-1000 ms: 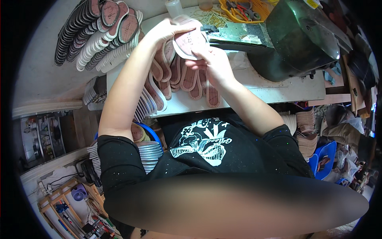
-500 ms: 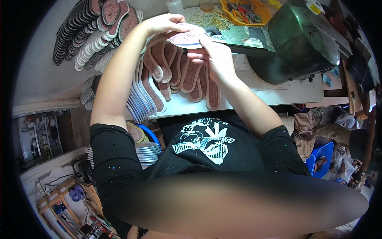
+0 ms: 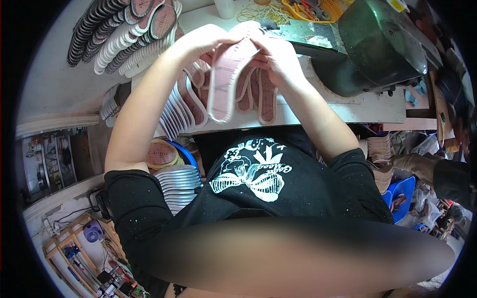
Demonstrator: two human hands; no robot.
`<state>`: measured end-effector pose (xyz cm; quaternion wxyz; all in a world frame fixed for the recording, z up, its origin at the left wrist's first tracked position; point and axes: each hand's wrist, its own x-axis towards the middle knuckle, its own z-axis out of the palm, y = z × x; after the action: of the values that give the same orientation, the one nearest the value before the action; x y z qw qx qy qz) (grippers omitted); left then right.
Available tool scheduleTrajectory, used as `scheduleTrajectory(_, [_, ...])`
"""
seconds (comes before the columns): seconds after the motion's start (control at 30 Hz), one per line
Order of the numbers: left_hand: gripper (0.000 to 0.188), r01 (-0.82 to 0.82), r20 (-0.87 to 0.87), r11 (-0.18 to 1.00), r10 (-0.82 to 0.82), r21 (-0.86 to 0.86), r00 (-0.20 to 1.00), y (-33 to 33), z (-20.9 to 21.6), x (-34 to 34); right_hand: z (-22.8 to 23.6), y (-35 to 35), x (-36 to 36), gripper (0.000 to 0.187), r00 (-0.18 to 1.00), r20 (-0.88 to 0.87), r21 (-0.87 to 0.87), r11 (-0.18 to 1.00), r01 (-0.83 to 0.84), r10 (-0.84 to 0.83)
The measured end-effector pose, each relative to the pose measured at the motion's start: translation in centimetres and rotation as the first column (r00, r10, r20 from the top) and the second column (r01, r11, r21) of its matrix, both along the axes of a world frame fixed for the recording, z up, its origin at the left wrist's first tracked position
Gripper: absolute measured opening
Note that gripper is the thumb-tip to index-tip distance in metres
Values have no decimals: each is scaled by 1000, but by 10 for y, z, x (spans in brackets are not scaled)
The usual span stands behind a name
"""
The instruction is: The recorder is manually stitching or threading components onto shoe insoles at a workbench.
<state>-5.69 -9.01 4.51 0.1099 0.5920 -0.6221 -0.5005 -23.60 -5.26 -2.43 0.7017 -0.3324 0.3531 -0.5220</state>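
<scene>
A pinkish insole with a pale edge (image 3: 226, 82) hangs from both my hands above the table, its long end pointing down toward me. My left hand (image 3: 211, 40) is closed on its left side near the upper end. Fingers of my right hand (image 3: 278, 55) pinch the opposite edge. Just beyond the insole is the narrow arm (image 3: 308, 36) of a dark green machine (image 3: 377, 47). Behind and below the held piece, brown insoles with light borders (image 3: 267, 99) lie overlapping on the white table (image 3: 318, 114), partly hidden by it.
A fanned row of pale-edged insoles (image 3: 175, 111) lines the table's left side. Stacked insoles (image 3: 112, 49) stand at the far left. Loose yellowish cords (image 3: 263, 13) and a yellow basket of tools (image 3: 318, 12) lie at the back. More stacked insoles (image 3: 176, 186) sit low left, beside my body.
The insole has swung from lying across by the machine arm to hanging lengthwise toward me. Both hands keep hold of it, and the view has shifted slightly.
</scene>
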Motion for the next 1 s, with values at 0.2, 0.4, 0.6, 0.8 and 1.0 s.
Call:
scheduleTrajectory(0.2, [57, -38, 63, 994, 32, 104, 998, 5, -5, -9, -5, 12, -7, 26, 937, -335, -241, 952, -188, 100])
scheduleTrajectory(0.4, [44, 61, -31, 992, -58, 112, 998, 6, 8, -3, 10, 6, -11, 22, 976, -169, -108, 982, -155, 136])
scheduleTrajectory(0.6, [37, -116, -97, 992, 119, 39, 988, -8, -9, -4, 2, 24, -48, 29, 791, -474, -51, 885, -463, 387])
scheduleTrajectory(0.8, [35, -187, -71, 982, 188, 20, 980, -38, -25, -2, 9, 30, -49, 27, 929, -207, 42, 951, -306, 308])
scheduleTrajectory(1.0, [29, -198, -365, 979, 202, 48, 909, -53, -19, 0, 18, 16, -12, 27, 938, -305, 14, 985, -171, 167])
